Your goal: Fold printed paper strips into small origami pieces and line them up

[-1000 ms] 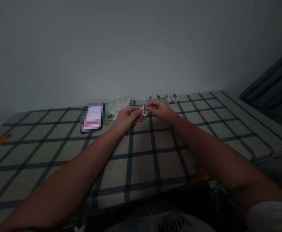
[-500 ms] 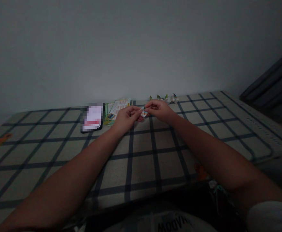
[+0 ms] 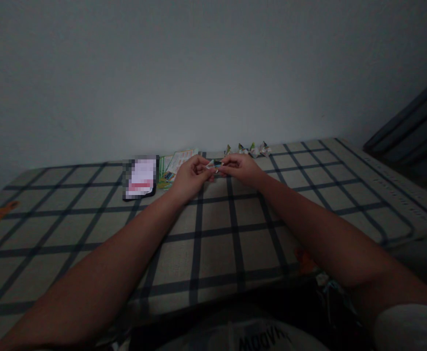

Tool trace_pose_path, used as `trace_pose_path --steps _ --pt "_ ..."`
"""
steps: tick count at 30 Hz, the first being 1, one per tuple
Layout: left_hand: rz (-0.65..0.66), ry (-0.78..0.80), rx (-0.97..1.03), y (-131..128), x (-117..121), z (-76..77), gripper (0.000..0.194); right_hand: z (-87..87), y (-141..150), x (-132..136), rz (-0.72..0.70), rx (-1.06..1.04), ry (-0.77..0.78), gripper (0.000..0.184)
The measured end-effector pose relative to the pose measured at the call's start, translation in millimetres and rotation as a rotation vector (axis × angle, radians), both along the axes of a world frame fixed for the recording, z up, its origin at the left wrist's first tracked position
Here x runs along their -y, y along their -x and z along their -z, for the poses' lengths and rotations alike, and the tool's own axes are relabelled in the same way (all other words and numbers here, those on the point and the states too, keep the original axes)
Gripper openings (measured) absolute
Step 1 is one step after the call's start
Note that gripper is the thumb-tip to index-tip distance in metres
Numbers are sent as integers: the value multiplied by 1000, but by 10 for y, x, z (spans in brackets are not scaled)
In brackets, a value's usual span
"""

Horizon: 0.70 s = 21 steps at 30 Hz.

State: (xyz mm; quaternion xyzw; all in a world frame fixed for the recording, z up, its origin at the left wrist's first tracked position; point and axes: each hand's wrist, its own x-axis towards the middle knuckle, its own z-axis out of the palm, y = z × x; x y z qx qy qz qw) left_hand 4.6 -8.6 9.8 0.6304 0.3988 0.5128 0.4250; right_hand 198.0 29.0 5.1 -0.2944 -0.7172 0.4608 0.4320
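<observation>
Between my two hands is a small piece of folded printed paper [image 3: 211, 165], white and green with dark parts. My left hand [image 3: 192, 174] pinches its left side between thumb and fingers. On the other side, my right hand [image 3: 240, 167] grips the right edge with its fingertips. Both hands are just above the checked tablecloth, close together. The fingers cover much of the paper, so its full shape is hidden. Behind my right hand stand several small pointed folded paper pieces [image 3: 252, 149] near the wall.
Left of my hands lie printed leaflets [image 3: 179, 162] in green and white, partly behind my left hand. Beside them is a phone [image 3: 140, 178] with a lit, blurred screen. The checked tablecloth [image 3: 213, 253] covers the table, which meets a plain wall [image 3: 213, 73] at the back.
The paper has been turned between my fingers and now shows a pointed white-green side and a dark part. My right hand has shifted slightly lower; the other things stay put.
</observation>
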Motion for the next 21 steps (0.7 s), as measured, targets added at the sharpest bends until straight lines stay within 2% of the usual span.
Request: trace_pose_path --steps 5,11,16,21 --pt "16 17 -17 -7 12 21 33 -48 -32 25 44 114 -62 28" --pt "20 -11 -81 24 5 63 46 -26 -52 6 19 127 -28 31" --pt "-23 -60 -200 41 10 43 41 10 -26 12 -22 91 -10 33" --pt "-12 -139 -385 52 39 24 35 -14 -38 1 -55 80 -10 31"
